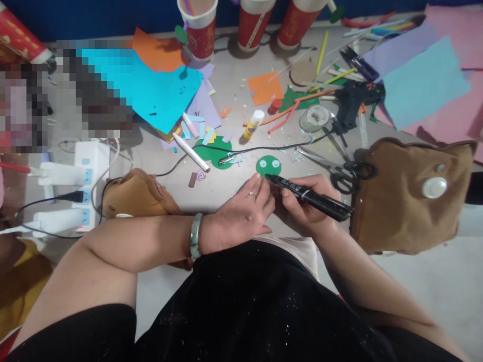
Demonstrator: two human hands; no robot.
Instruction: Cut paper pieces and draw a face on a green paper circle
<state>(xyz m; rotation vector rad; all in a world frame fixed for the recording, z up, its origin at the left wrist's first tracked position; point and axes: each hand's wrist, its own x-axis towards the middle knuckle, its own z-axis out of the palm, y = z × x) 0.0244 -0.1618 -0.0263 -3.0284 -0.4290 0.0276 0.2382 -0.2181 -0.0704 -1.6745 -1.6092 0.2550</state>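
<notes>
A green paper circle (269,165) with two pale eyes lies on the table in front of me. Fingertips of my left hand (247,211) rest at its lower edge, the fingers stretched out and close together. My right hand (311,201) is closed around a black marker pen (307,193), whose tip touches or hovers just over the circle's lower part; I cannot tell which. Left of the circle is a green cloud-like paper shape (217,151) with a small metallic-looking piece on it. A white marker (191,152) lies partly over that shape.
A glue stick (253,125), scissors (341,173), tape roll (315,118) and black glue gun (352,103) lie beyond, with a cord crossing the table. Brown bags (411,201) flank me. A power strip (90,186) is left; red paper cups (202,35) stand behind.
</notes>
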